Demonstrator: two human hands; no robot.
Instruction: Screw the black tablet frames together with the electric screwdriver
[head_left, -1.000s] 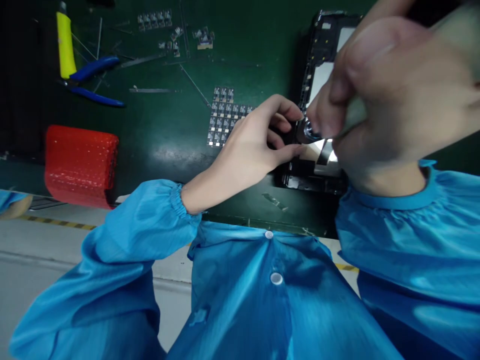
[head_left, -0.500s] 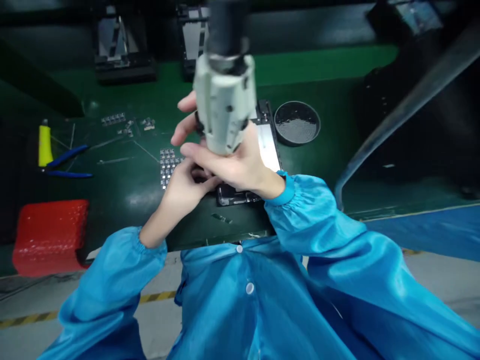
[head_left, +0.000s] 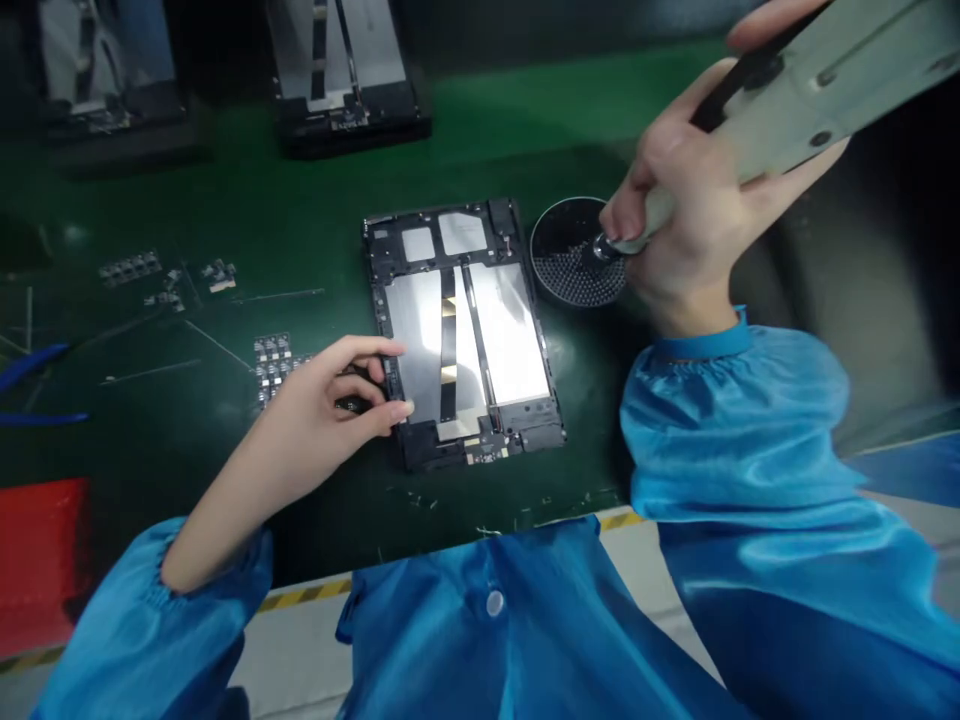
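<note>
Lying far left on green mat [head_left: 225,180]: blue pliers [head_left: 34,365], tiny chip strips [head_left: 274,358]. Left hand [head_left: 330,410] pinching left edge of open tablet back [head_left: 461,335], thumb and fingers closed on frame. Round screw dish [head_left: 574,250] just right of tablet. Right hand [head_left: 690,230] wrapped tight round electric screwdriver [head_left: 795,85], tip over dish.

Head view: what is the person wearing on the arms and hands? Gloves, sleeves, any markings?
Both hands are bare, with no gloves: the left hand and the right hand. Each arm is covered by a shiny bright blue sleeve, the left sleeve and the right sleeve, gathered into an elastic cuff at the wrist. The smock front has a white snap button. No markings or cables show.
</note>
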